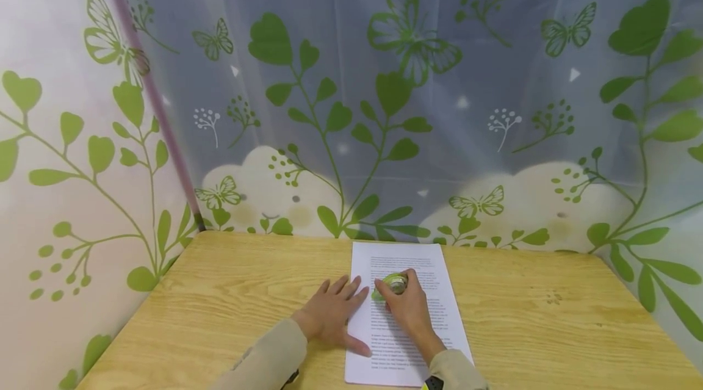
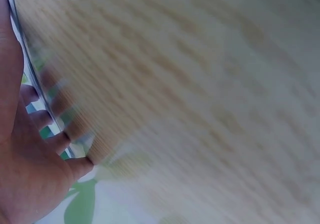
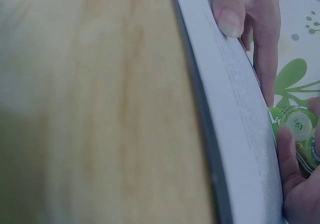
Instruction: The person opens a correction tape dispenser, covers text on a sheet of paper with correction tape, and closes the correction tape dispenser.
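A printed sheet of paper [image 1: 446,292] lies on the wooden table in the head view, lines of text running down it. My right hand [image 1: 410,310] grips a green, see-through correction tape [image 1: 395,284] over the upper half of the text. White reels show through the case of the correction tape [image 3: 300,124] in the right wrist view. My left hand [image 1: 334,310] rests with spread fingers across the sheet's left edge, its thumb on the paper. Part of the text lies hidden under the right hand.
The light wooden table [image 1: 263,274] extends to both sides of the sheet. Behind it hangs a grey-blue curtain [image 1: 351,48] with green leaves and butterflies, and a pale patterned curtain [image 1: 49,207] hangs at the left. A dark edge [image 3: 207,129] runs beneath the paper.
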The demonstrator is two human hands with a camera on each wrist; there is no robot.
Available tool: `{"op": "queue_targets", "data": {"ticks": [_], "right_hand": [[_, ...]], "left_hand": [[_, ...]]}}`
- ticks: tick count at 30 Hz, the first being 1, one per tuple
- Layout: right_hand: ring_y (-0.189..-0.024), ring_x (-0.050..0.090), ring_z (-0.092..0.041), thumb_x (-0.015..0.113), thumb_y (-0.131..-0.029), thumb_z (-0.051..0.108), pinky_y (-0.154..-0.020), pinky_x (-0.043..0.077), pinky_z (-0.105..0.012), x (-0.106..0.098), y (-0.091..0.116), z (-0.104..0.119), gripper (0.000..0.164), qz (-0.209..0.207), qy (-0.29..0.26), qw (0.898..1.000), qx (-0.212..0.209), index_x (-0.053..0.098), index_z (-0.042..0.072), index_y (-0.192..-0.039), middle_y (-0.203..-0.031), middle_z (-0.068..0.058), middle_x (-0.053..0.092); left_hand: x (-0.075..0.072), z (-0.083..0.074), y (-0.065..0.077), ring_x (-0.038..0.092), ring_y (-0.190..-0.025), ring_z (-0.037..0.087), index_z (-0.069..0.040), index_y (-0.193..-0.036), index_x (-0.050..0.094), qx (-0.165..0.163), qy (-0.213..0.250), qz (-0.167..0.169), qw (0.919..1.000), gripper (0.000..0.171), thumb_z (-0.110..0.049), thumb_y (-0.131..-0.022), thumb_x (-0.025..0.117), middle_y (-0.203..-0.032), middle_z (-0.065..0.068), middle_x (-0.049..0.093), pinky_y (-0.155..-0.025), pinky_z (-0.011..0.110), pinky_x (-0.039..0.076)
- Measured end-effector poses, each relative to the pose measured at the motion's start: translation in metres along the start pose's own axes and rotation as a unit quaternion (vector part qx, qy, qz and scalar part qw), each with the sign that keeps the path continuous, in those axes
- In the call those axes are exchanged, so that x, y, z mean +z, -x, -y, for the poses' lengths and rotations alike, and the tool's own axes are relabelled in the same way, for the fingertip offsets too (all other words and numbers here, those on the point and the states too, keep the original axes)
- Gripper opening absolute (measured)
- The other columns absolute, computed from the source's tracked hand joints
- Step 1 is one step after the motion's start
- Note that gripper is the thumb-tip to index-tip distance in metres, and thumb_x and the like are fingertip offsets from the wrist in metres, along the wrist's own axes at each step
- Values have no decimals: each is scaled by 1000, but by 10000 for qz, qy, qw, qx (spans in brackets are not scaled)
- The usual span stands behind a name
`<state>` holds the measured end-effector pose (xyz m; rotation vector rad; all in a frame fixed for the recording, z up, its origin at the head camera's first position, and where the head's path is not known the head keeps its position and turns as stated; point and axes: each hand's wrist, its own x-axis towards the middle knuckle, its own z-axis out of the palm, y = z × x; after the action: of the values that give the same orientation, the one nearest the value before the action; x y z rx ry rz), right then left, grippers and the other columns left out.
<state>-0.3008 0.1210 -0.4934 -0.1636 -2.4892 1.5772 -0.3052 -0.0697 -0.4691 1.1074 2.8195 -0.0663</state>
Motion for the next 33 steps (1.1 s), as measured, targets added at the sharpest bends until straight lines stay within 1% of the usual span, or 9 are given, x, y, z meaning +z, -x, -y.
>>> {"op": "queue_targets", "data": {"ticks": [7, 13, 18, 24, 28, 31, 33], "right_hand": [[-56, 58, -13, 70, -85, 44, -57, 48, -28, -1, -1, 1, 52, 22, 39, 10000, 9, 44, 6, -110, -81, -6, 60], [-55, 58, -12, 70, -85, 43, -56, 48, -28, -1, -1, 1, 52, 42, 73, 10000, -13, 43, 5, -110, -79, -5, 60], [-55, 58, -13, 71, -85, 39, -55, 48, -27, -1, -1, 3, 51, 111, 140, 9998, -125, 43, 5, -110, -78, -6, 60], [-55, 57, -13, 72, -86, 33, -51, 49, -27, -1, -2, 8, 49, 241, 436, 9982, -333, 42, 2, -109, -79, -8, 58], [-55, 57, -14, 73, -86, 28, -50, 50, -27, -2, -2, 10, 47, 293, 460, 9980, -309, 42, 2, -109, -81, -9, 57], [-55, 57, -14, 73, -86, 28, -51, 50, -27, -2, -2, 11, 46, 303, 475, 9980, -294, 42, 2, -108, -82, -9, 57], [-59, 57, -14, 73, -85, 29, -53, 49, -28, -1, -2, 11, 46, 261, 589, 9971, -396, 42, 2, -107, -83, -8, 57]], "left_hand": [[-4, -1, -1, 16, -142, 34, -18, -153, 23, -95, 83, 72, 9999, 112, -88, -68, 45, -157, 9, 17, -108, 58, 22], [-4, -1, -2, 17, -142, 34, -18, -153, 23, -72, 7, 60, 10000, 113, -88, -68, 44, -157, 9, 17, -107, 58, 23], [-4, -2, -2, 19, -141, 34, -17, -153, 24, -47, -113, 2, 9999, 113, -88, -68, 45, -157, 10, 18, -107, 57, 25], [0, -2, -3, 22, -140, 34, -17, -153, 25, -46, -288, -78, 9995, 113, -89, -68, 43, -156, 10, 20, -106, 57, 27], [2, -2, -3, 22, -140, 34, -17, -153, 25, -39, -289, -119, 9995, 113, -89, -68, 44, -156, 11, 20, -106, 57, 27], [3, -1, -3, 22, -140, 35, -16, -152, 26, -21, -278, -136, 9995, 113, -89, -68, 44, -156, 12, 21, -106, 57, 27], [4, -1, -3, 22, -140, 35, -16, -152, 25, -22, -266, -145, 9995, 113, -89, -68, 44, -156, 12, 21, -106, 58, 27]]}}
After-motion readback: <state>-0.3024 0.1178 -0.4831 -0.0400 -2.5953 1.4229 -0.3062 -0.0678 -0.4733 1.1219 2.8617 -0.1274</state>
